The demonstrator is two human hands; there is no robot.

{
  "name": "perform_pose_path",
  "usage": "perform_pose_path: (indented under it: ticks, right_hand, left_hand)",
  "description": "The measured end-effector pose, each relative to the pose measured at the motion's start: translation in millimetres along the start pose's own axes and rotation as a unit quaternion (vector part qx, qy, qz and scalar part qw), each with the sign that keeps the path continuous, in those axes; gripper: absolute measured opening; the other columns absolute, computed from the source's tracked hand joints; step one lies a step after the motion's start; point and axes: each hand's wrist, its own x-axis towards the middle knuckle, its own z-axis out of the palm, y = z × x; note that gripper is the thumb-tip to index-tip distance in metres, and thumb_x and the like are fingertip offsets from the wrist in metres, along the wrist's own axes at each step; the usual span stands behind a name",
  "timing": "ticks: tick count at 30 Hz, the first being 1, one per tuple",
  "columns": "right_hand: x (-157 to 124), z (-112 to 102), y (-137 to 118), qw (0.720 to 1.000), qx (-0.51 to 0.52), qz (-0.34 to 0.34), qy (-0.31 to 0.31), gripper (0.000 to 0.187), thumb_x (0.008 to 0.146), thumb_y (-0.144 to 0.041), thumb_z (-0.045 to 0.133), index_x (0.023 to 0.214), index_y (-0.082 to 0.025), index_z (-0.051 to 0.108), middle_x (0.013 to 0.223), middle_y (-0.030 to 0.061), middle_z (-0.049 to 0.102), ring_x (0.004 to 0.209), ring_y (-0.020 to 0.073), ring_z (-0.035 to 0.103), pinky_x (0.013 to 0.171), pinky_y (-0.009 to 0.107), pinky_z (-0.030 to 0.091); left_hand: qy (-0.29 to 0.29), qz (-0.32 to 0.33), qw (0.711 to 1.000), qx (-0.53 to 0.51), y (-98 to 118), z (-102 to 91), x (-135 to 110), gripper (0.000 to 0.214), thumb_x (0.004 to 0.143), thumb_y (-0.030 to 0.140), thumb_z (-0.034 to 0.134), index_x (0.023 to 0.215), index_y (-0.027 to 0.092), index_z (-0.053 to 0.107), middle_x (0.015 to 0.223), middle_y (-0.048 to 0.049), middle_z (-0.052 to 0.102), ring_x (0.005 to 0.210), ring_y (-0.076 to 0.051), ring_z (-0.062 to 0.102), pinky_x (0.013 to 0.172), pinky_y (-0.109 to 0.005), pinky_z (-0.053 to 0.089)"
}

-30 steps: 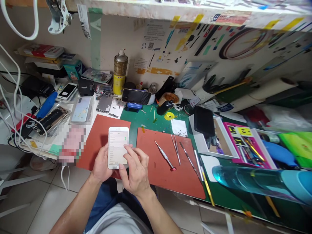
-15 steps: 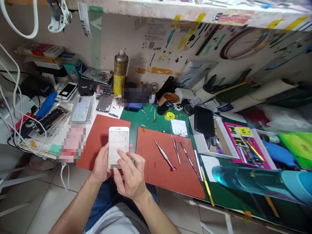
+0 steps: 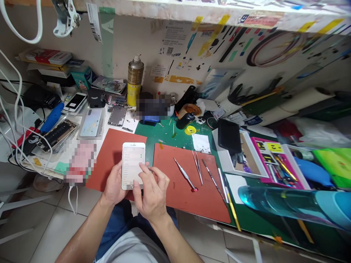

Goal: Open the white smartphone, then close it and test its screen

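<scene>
A white smartphone [image 3: 131,166] with a lit screen of list rows and green switches is held upright by my left hand [image 3: 114,184], wrapped around its left side and back. My right hand [image 3: 152,190] hovers over the phone's lower right, fingers apart, with a fingertip at the screen's right side. It holds nothing. Below the phone lies an orange-brown mat [image 3: 109,155]. To the right, a second mat [image 3: 170,193] bears a screwdriver [image 3: 185,175], tweezers [image 3: 197,168] and a thin metal tool [image 3: 214,179].
A yellow spray can [image 3: 134,82] stands at the back. Phone parts and a white phone [image 3: 75,102] lie on the left, near cables [image 3: 20,91]. On the right are a white box [image 3: 255,155], a pink tray [image 3: 267,179] and a blue bottle [image 3: 287,204] lying down.
My right hand has moved slightly right, its fingertip going from the screen's middle to its right side. A green switch on the list no longer shows. My left hand and the phone stay put.
</scene>
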Motion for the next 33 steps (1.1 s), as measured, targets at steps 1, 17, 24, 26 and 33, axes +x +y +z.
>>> perform_pose_path:
  ticks: [1,17,24,26,33]
  right_hand:
    - [-1,-1,1,1.0,-0.004,0.005,0.0,0.02,0.094,-0.019,0.056,0.114,-0.016,0.06,0.13,0.0137,0.069,0.117,0.0329,0.054,0.094,0.048,0.042]
    - [-19,-8,26,0.995,0.03,0.008,0.095,0.016,0.09,-0.006,0.059,0.102,-0.016,0.06,0.092,0.0103,0.071,0.084,0.0215,0.059,0.076,0.037,0.046]
    - [-20,-8,26,0.996,0.034,0.013,0.084,0.01,0.091,-0.011,0.06,0.098,-0.017,0.06,0.088,0.0071,0.069,0.082,0.0198,0.059,0.076,0.036,0.044]
    - [-18,-9,25,0.996,0.037,0.004,0.076,0.01,0.091,-0.013,0.058,0.099,-0.018,0.06,0.093,0.0081,0.07,0.086,0.0208,0.06,0.079,0.038,0.045]
    - [-11,-9,19,0.996,0.059,-0.021,0.06,0.019,0.09,-0.013,0.056,0.108,-0.018,0.061,0.11,0.0113,0.071,0.098,0.0245,0.059,0.083,0.042,0.049]
  left_hand:
    - [-0.002,0.0,1.0,0.003,0,0.4,0,0.052,0.102,0.042,0.042,0.14,0.011,0.062,0.132,-0.0146,0.07,0.132,-0.034,0.059,0.118,-0.048,0.036]
    - [-0.001,-0.009,0.999,0.039,3,2.4,-2,0.054,0.103,0.045,0.04,0.142,0.012,0.059,0.136,-0.0181,0.066,0.125,-0.036,0.063,0.104,-0.051,0.05]
    - [-0.008,-0.015,0.999,0.042,4,3.0,-2,0.056,0.103,0.046,0.038,0.142,0.011,0.059,0.139,-0.0196,0.064,0.124,-0.037,0.063,0.101,-0.05,0.051]
    - [-0.009,-0.014,0.999,0.041,4,4.3,-2,0.056,0.103,0.046,0.038,0.141,0.011,0.06,0.138,-0.0194,0.064,0.124,-0.037,0.063,0.102,-0.05,0.05]
    - [-0.004,-0.01,1.0,0.025,4,6.2,-3,0.054,0.103,0.044,0.041,0.139,0.01,0.062,0.133,-0.018,0.068,0.127,-0.035,0.062,0.111,-0.05,0.042]
